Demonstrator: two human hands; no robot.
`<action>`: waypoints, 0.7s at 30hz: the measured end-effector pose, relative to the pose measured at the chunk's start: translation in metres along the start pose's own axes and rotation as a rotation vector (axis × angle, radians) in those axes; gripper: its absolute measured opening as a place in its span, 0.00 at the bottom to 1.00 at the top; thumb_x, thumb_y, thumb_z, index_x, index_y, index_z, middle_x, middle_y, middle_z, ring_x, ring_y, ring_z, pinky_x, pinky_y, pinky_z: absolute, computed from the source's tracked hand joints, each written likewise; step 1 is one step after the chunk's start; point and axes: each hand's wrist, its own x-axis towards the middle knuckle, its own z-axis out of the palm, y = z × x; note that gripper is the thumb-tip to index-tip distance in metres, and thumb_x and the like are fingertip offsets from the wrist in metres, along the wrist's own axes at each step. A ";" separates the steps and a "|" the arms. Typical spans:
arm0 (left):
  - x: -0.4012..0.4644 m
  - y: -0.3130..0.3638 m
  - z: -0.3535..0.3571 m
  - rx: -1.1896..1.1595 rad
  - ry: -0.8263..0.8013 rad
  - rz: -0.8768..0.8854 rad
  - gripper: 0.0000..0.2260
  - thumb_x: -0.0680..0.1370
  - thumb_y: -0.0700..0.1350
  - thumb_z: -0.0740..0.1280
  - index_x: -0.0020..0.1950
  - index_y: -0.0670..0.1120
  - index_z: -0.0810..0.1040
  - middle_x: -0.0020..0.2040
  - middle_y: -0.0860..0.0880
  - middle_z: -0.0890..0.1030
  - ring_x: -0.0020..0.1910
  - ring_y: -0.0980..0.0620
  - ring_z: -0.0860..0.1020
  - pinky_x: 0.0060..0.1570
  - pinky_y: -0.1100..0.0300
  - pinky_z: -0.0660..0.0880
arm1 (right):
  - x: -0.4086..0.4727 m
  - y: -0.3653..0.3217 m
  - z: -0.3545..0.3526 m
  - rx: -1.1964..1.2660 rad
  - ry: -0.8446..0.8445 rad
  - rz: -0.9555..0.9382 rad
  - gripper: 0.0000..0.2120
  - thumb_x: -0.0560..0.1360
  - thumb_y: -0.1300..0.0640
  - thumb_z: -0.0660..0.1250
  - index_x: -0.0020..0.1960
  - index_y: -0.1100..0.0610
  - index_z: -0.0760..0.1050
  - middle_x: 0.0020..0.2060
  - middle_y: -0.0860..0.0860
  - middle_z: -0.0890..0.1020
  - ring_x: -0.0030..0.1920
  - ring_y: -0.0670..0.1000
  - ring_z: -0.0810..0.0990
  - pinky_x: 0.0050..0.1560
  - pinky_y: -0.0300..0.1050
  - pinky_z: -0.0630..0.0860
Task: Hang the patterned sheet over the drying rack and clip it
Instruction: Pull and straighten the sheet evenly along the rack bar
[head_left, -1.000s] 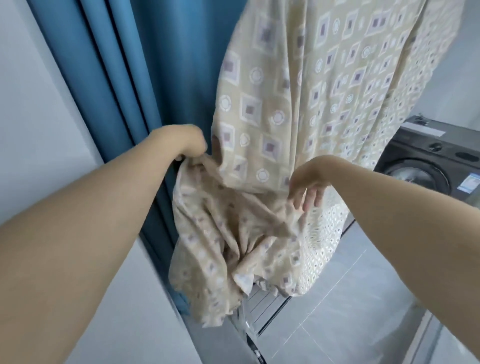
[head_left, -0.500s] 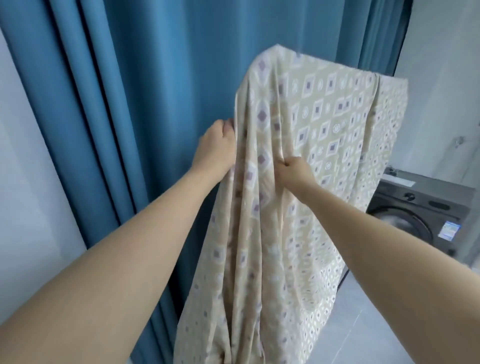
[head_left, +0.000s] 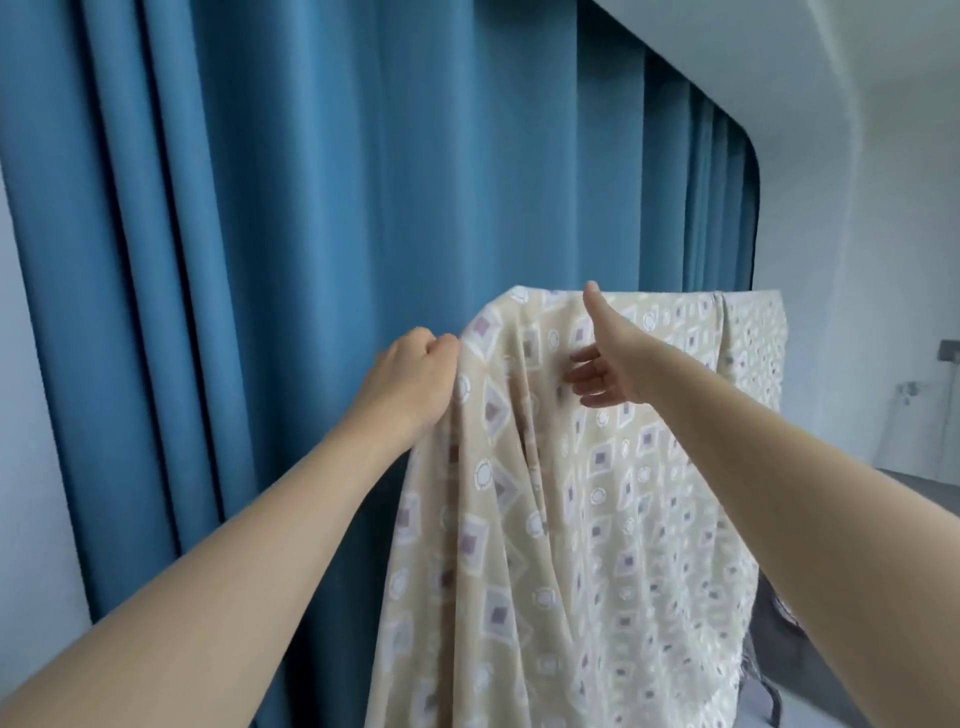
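The beige patterned sheet (head_left: 597, 493) with purple squares and white rings hangs draped over the top of the drying rack, which it hides almost fully. My left hand (head_left: 410, 379) grips the sheet's left edge near the top, fingers curled into the cloth. My right hand (head_left: 597, 358) is spread with the thumb up and the fingers straight, just in front of the sheet's upper part; touching or not, I cannot tell. No clip is in view.
A blue curtain (head_left: 311, 260) hangs close behind and left of the sheet. A white wall (head_left: 883, 260) stands at the right. A dark rack leg (head_left: 763, 680) shows under the sheet's lower right edge, above a grey floor.
Both hands rose with the sheet from low down to near the rack's top. My right hand let go of the cloth and spread its fingers. The camera tilted upward.
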 end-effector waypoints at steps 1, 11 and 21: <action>-0.001 0.000 -0.002 0.016 -0.019 0.006 0.13 0.79 0.47 0.54 0.37 0.44 0.66 0.38 0.48 0.73 0.40 0.45 0.69 0.34 0.55 0.63 | 0.002 -0.006 0.002 0.087 -0.052 0.037 0.40 0.71 0.24 0.50 0.46 0.62 0.74 0.35 0.55 0.80 0.34 0.55 0.78 0.37 0.45 0.76; -0.004 -0.020 -0.017 0.293 -0.019 0.287 0.14 0.80 0.47 0.54 0.37 0.44 0.66 0.32 0.49 0.73 0.35 0.44 0.70 0.33 0.54 0.65 | 0.023 -0.037 0.005 0.191 -0.163 -0.103 0.17 0.82 0.55 0.54 0.35 0.55 0.67 0.22 0.49 0.73 0.21 0.47 0.70 0.25 0.34 0.68; 0.066 0.025 -0.034 0.477 0.185 0.245 0.07 0.76 0.42 0.55 0.39 0.43 0.68 0.41 0.45 0.76 0.40 0.40 0.73 0.35 0.53 0.66 | 0.053 -0.087 -0.006 0.360 0.111 -0.378 0.13 0.75 0.60 0.53 0.33 0.57 0.66 0.27 0.56 0.82 0.29 0.55 0.78 0.33 0.42 0.76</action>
